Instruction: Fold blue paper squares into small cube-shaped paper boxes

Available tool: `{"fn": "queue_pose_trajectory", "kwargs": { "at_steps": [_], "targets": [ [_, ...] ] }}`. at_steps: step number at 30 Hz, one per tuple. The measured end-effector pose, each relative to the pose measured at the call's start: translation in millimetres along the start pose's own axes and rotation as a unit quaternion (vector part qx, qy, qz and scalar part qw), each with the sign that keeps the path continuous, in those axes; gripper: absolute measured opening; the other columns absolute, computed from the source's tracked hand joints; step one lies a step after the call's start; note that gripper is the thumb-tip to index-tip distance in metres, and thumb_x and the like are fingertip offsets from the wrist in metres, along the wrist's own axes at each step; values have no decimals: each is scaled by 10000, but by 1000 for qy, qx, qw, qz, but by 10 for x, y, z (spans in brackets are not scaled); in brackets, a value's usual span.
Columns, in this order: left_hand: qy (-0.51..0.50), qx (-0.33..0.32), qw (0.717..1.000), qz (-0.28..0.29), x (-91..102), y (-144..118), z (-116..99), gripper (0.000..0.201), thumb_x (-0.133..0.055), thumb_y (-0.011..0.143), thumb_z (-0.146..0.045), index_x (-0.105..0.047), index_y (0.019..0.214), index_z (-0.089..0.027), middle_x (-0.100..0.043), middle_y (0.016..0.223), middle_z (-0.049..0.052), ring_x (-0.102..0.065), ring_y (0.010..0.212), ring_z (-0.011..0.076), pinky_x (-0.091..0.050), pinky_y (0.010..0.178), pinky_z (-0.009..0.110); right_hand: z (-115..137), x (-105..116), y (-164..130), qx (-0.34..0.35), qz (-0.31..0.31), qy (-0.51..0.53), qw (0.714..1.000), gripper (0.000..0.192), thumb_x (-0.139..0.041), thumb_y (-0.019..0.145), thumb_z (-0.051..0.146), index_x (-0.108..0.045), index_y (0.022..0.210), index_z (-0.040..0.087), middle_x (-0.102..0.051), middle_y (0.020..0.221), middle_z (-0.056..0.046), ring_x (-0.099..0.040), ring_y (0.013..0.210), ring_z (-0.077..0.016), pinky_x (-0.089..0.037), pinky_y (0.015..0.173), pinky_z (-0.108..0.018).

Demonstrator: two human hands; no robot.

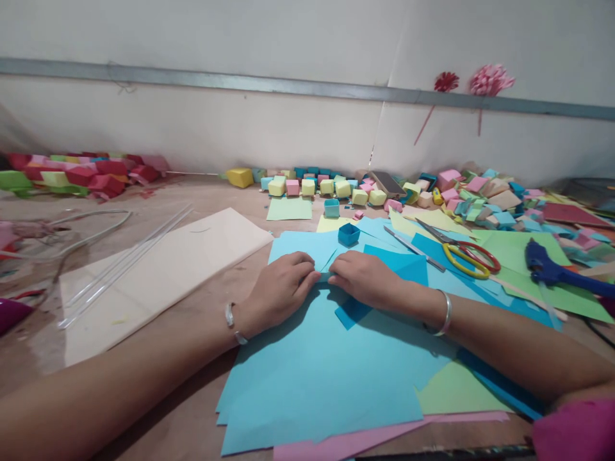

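My left hand [282, 288] and my right hand [366, 278] rest side by side on a stack of light blue paper sheets [317, 371]. Their fingertips meet on a small light blue paper piece [325, 276] and pinch it against the stack. A darker blue paper piece [353, 310] lies under my right hand. A small folded dark blue paper box [348, 234] stands just beyond my fingers. Each wrist wears a silver bangle.
Scissors with yellow and red handles [468, 257] and a blue glue gun [552, 269] lie to the right on green paper. Several small paper boxes [331, 187] line the wall. A cream sheet [158, 275] with clear sticks lies left. Red and green boxes [81, 173] are piled far left.
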State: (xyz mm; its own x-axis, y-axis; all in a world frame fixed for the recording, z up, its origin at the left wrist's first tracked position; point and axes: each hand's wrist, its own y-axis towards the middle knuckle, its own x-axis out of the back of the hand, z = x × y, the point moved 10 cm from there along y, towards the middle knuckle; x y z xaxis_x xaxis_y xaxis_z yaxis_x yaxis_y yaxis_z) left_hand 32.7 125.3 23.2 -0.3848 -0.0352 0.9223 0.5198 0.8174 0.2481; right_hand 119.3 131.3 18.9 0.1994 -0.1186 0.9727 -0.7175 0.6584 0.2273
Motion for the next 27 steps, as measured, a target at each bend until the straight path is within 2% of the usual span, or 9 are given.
{"fn": "queue_pose_trajectory", "kwargs": {
  "at_steps": [5,9,12,18,23,27],
  "targets": [
    [-40,35,998,-32,28,37,107,316,-421,933,-314,-655,784,-165,-619,936,79,-578,915,220,-455,830,357,-222,-25,58,-47,-16,145,988,220,-538,936,256,-634,773,143,-630,793,-44,-543,757,-130,-360,676,-238],
    [-52,68,996,-18,27,70,169,279,-442,910,-314,-684,850,-189,-669,829,46,-586,826,220,-436,753,345,-377,-65,62,-99,-39,189,976,202,-539,930,255,-634,782,157,-629,734,-14,-535,700,-121,-348,653,-232],
    [-56,96,994,-16,36,79,223,272,-451,895,-325,-691,900,-196,-698,849,42,-596,825,228,-425,737,341,-434,-89,47,-136,-41,190,971,201,-504,948,277,-625,833,166,-646,760,-16,-548,699,-126,-339,646,-237],
    [-45,113,993,-7,10,84,275,276,-447,890,-356,-668,873,-191,-699,875,55,-594,828,235,-407,731,338,-478,-93,32,-190,-31,153,969,167,-523,931,322,-603,869,189,-678,826,-26,-584,753,-152,-320,641,-245],
    [-32,146,989,16,-25,79,345,277,-458,883,-393,-643,832,-193,-684,837,54,-586,782,230,-388,675,323,-480,-129,38,-209,-15,120,971,169,-535,919,345,-606,872,199,-688,820,-27,-587,742,-156,-291,611,-251],
    [17,139,990,17,-5,86,305,284,-434,896,-369,-594,743,-192,-653,770,59,-576,759,229,-378,670,322,-474,-142,46,-215,-6,117,970,165,-541,912,348,-609,870,203,-684,800,-18,-588,737,-154,-279,592,-251]
  ]
}}
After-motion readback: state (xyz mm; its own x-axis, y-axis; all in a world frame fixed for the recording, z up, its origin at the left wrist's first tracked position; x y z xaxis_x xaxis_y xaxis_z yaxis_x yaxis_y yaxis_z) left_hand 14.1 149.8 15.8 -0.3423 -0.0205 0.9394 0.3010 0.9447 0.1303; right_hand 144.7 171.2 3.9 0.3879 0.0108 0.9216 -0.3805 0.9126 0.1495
